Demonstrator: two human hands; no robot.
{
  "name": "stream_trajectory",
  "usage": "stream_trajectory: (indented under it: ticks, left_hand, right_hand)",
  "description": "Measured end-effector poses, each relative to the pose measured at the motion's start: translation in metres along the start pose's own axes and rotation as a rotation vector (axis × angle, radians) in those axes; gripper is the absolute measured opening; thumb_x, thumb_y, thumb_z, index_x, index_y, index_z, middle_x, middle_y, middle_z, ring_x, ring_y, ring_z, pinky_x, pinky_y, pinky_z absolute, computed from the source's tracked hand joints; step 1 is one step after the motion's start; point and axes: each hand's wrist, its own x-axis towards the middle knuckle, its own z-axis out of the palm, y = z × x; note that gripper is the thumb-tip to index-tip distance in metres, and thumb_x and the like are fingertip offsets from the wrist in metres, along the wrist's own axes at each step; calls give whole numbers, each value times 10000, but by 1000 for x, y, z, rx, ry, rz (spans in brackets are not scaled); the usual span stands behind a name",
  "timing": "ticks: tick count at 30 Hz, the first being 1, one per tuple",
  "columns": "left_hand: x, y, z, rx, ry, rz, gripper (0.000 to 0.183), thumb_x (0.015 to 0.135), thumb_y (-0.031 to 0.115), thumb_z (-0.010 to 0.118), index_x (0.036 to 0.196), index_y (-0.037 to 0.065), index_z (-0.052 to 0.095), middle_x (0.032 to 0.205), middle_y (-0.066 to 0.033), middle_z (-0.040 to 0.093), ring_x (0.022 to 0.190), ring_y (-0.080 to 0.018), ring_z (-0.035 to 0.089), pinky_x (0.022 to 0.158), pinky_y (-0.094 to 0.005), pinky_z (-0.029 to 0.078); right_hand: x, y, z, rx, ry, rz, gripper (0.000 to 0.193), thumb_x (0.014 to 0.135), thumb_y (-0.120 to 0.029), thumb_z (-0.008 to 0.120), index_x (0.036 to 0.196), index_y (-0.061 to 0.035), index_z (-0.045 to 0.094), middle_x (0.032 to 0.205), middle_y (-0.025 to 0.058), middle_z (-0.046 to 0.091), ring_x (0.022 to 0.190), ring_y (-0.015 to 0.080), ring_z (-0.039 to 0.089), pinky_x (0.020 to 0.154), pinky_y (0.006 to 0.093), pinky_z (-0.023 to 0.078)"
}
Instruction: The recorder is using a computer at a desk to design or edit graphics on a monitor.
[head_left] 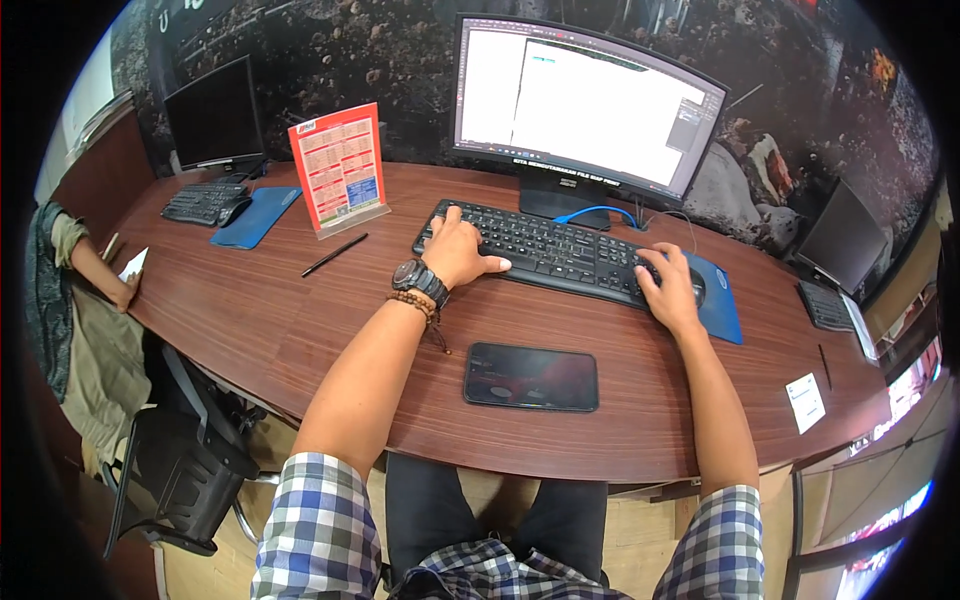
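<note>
My left hand (458, 250) rests on the left part of a black keyboard (560, 255), fingers spread over the keys and thumb stretched out along the near edge. It holds nothing. On that wrist are a dark watch and a beaded bracelet. At the keyboard's right end is my right hand (670, 288), fingers apart and bent over the number keys. A dark mouse (698, 288) shows just right of this hand, partly hidden by it, on a blue mouse pad (722, 305). Between my forearms a black smartphone (530, 378) lies on the brown desk (440, 440).
A lit monitor (590, 100) stands behind the keyboard, with a blue cable (595, 212) by its base. Left are a red-and-white sign (340, 168) on a stand, a black pen (335, 255), and another computer. Another person's arm (100, 270) leans on the desk's far-left edge.
</note>
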Motion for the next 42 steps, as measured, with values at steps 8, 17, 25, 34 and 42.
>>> stream_trajectory:
  ticks: [8,17,25,34,42]
  left_hand:
    - [-2,7,8,35,42,-115,914,754,626,795,1395,23,549,1515,-296,310,1411,-473,273,1096,-684,281]
    - [-3,2,11,66,40,-111,880,773,597,796,1394,36,524,1510,-301,314,1422,-473,265,1078,-717,269]
    - [-2,2,12,63,55,-69,751,767,552,819,1290,45,637,1429,-256,395,1364,-435,331,1089,-671,303]
    - [-3,7,3,-19,-22,-12,565,809,553,776,1150,103,754,1327,-197,458,1318,-409,366,1105,-632,322]
    - [6,-16,23,29,230,116,566,815,521,775,1069,16,741,1205,-189,502,1203,-371,441,1007,-513,416]
  right_hand:
    - [8,-11,19,-109,-106,-33,222,923,-219,647,1091,-104,738,1225,167,582,1223,356,501,1069,455,371]
    - [15,-22,28,-231,-109,-52,212,905,-198,639,1051,-93,751,1210,154,593,1199,354,508,1063,475,364]
    - [21,-58,41,-125,-202,-115,260,962,-289,601,1081,-115,753,1304,168,560,1299,338,443,1112,470,317]
    - [19,-56,40,-31,-83,-134,226,930,-201,640,1097,-84,736,1261,180,569,1246,361,481,1083,462,369]
    - [34,-74,55,38,-169,-133,238,930,-215,645,1119,-106,740,1244,163,585,1239,352,484,1072,462,378]
